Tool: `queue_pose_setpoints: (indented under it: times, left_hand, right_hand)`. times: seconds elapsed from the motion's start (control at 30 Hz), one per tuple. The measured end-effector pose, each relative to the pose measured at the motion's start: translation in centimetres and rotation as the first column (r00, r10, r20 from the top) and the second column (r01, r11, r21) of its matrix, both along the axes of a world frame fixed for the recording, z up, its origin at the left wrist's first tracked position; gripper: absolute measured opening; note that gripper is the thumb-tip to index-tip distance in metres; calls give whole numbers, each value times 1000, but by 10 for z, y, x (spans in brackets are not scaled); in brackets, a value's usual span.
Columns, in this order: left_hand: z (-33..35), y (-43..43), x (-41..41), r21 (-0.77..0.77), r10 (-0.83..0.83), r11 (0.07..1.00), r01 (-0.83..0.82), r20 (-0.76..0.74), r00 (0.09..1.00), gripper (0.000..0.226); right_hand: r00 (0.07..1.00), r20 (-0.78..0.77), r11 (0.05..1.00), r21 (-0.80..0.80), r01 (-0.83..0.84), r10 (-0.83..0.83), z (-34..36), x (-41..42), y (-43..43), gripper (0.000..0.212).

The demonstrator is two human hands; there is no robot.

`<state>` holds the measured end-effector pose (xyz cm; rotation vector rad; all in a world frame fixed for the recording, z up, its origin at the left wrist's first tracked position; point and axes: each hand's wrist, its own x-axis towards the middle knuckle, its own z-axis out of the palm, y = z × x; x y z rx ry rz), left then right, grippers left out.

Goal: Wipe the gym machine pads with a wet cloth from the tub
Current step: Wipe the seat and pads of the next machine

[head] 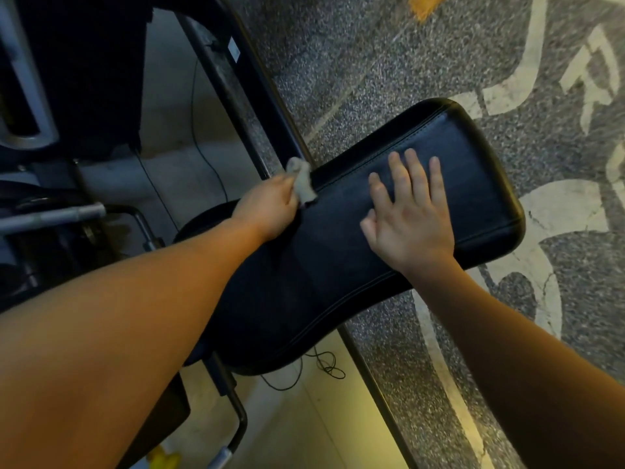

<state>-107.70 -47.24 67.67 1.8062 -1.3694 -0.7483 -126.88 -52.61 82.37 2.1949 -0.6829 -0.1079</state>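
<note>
Head view: black padded seat (pixel 389 238) spans centre frame above speckled floor (pixel 389 62). Left hand (pixel 270 206) grips small grey cloth (pixel 302 179), fingers clamped on it, at the pad's far-left edge. Right hand (pixel 411 218) lies flat on the pad, fingers spread apart.

1. The pad (pixel 355 252) is lying flat across the middle of the view, running from about 7 o'clock up to 2 o'clock. It is covered in smooth black leather-like material with stitched seams running along its edges, and it is widening into a rounded end at 2 o'clock.
2. The cloth (pixel 302 179) is sitting bunched and crumpled against the pad's 10 o'clock edge. It is small and pale grey-white, and is touching the seam there.
</note>
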Motion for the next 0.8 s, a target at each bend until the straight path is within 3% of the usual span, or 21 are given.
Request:
queue_pose_setpoints:
  times: [0.13,0.27,0.33,0.43,0.5,0.57,0.67,0.8]
  left_hand:
    - [6,-4,-2,75,37,996,-37,0,999,48]
    - [19,-11,-17,-118,-47,992,51,39,998,57]
    - [0,-1,-12,-60,-38,997,43,79,996,57]
    - [-28,18,5,155,30,987,-50,127,991,53]
    - [-26,18,9,204,62,976,-80,91,994,48]
    - [-9,12,3,110,57,992,-56,-6,998,45]
    - [-1,8,-10,-59,-11,998,12,9,1000,50]
    - [-42,27,10,129,92,987,-99,60,994,49]
  right_hand:
    - [1000,-1,1000,-15,6,-6,-1,0,0,56]
    - [1000,-13,1000,-14,26,-26,-1,3,3,57]
    - [998,-25,999,-9,50,-50,-2,5,3,57]
    - [995,-45,996,-23,90,-91,-2,6,4,57]
    - [993,-53,994,-35,101,-103,-3,7,4,58]
    - [993,-49,994,-33,105,-106,-5,8,5,58]
    - [993,-31,993,-35,113,-114,-6,9,6,58]
    - [991,-45,992,-33,125,-126,-7,12,8,59]
